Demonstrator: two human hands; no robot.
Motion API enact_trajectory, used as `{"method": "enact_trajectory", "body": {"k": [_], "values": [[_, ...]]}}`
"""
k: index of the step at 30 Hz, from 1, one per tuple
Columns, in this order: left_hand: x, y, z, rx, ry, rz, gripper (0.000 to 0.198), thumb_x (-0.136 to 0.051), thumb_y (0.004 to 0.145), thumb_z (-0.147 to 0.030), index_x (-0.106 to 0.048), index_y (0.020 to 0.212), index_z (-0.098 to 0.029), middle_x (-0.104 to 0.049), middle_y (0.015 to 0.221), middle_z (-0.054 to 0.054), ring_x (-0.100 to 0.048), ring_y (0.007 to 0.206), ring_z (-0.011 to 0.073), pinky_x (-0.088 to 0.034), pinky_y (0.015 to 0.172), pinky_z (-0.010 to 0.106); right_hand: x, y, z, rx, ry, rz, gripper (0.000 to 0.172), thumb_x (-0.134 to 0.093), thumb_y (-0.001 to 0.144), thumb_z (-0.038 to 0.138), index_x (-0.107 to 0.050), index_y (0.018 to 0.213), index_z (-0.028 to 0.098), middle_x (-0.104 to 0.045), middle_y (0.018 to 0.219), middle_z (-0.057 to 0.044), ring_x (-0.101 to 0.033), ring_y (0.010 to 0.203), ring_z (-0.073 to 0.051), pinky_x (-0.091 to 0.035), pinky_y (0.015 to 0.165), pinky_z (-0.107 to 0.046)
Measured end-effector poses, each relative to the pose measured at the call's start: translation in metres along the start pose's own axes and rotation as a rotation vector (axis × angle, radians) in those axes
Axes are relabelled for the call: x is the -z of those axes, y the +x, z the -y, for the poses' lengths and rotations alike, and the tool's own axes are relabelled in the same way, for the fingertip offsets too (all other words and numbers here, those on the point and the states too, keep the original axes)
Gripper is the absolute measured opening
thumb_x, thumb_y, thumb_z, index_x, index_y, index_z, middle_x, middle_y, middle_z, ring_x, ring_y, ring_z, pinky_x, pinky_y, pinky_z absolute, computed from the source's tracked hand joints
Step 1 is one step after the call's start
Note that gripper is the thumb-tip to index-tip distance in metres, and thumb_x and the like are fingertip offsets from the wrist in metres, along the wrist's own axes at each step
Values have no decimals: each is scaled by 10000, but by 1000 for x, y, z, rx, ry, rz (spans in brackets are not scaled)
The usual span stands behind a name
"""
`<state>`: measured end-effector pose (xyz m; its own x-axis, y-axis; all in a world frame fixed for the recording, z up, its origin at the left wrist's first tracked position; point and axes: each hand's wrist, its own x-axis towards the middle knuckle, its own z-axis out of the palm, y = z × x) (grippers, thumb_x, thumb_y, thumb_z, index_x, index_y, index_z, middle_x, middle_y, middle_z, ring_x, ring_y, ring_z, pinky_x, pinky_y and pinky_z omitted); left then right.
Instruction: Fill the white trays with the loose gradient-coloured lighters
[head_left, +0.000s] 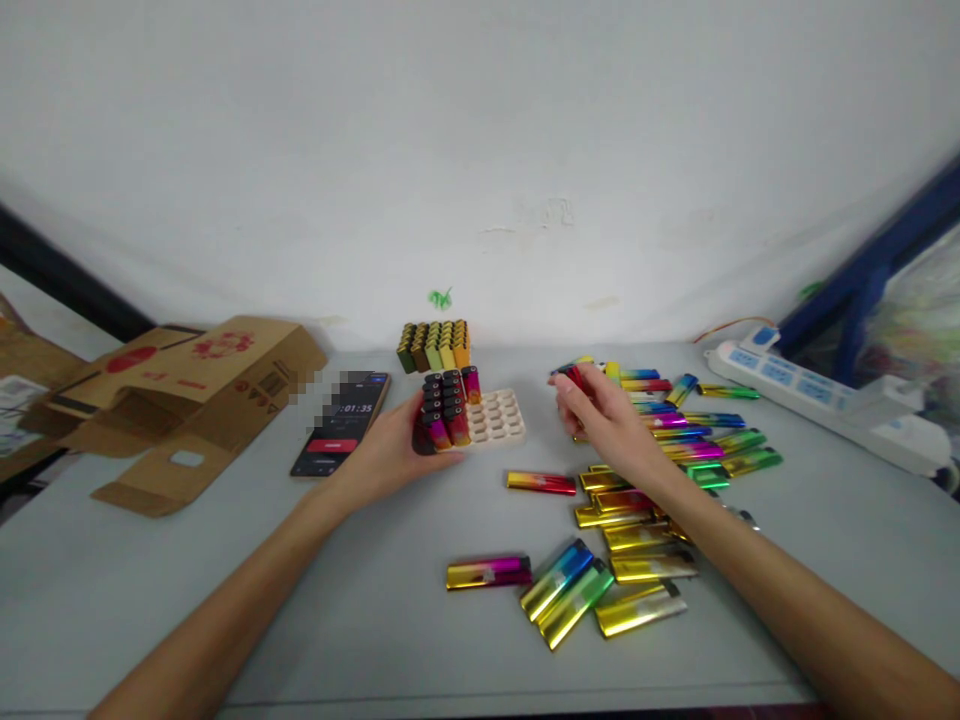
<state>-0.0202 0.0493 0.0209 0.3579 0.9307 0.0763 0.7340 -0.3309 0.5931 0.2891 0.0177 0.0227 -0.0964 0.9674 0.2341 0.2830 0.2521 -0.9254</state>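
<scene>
My left hand (391,440) curls around the left side of a cream tray (504,415) with rows of holes. Shiny purple-red lighters (456,428) with black tops stand upright in the tray's left part, and holes show bare on its right. To the right, my right hand (604,408) is closed above the loose pile, with a small red lighter (575,377) partly showing between its fingers. Metallic lighters (634,540) in gold, blue, green, purple and red lie scattered under and around my right forearm.
Behind the tray stands a block of upright gold and green lighters (433,345). A phone (341,425) showing a timer lies at left, beside an opened cardboard box (225,370). A white power strip (825,395) stretches along the right side, and a wall rises behind the table (337,620).
</scene>
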Motion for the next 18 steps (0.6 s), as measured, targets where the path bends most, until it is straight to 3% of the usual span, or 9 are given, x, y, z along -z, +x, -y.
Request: {"method": "enact_trajectory", "body": {"k": [3,6,11,14,18], "values": [[0,0,0,5,16,-1,789,-840,728,-664,-655,1321,-177,-805,1229,149,-786,1105,393,-631,1029,506,-1,2,4,108,24,53,355,-609,1075,567,-706,1142,233,-693,999,-52,-673,870,-204,-571,769,-351],[-1,-1,0,6,39,-5,792,-840,740,-663,-651,1342,-184,-808,1208,136,-787,1095,398,-635,1019,506,-4,10,14,242,-132,93,235,-653,1071,443,-768,1044,240,-730,1060,-86,-675,1017,-249,-558,908,-414],[-2,-1,2,-26,18,-5,765,-840,761,-658,-650,1346,-204,-810,1207,112,-790,1076,386,-641,1006,494,-15,31,33,262,-238,227,320,-674,1065,459,-736,854,226,-729,867,-39,-645,822,-202,-512,755,-355],[-3,0,4,-16,22,-18,752,-861,735,-638,-657,1319,-211,-813,1208,119,-792,1074,388,-650,975,487,-26,43,35,261,-255,266,232,-745,1027,433,-772,952,216,-729,806,-6,-629,726,-171,-489,688,-328],[-3,0,4,-16,25,-21,738,-868,736,-613,-656,1316,-209,-816,1212,122,-791,1098,394,-649,987,492,-38,52,28,277,-306,228,170,-825,970,324,-770,1066,195,-800,889,-32,-725,790,-190,-548,768,-332]]}}
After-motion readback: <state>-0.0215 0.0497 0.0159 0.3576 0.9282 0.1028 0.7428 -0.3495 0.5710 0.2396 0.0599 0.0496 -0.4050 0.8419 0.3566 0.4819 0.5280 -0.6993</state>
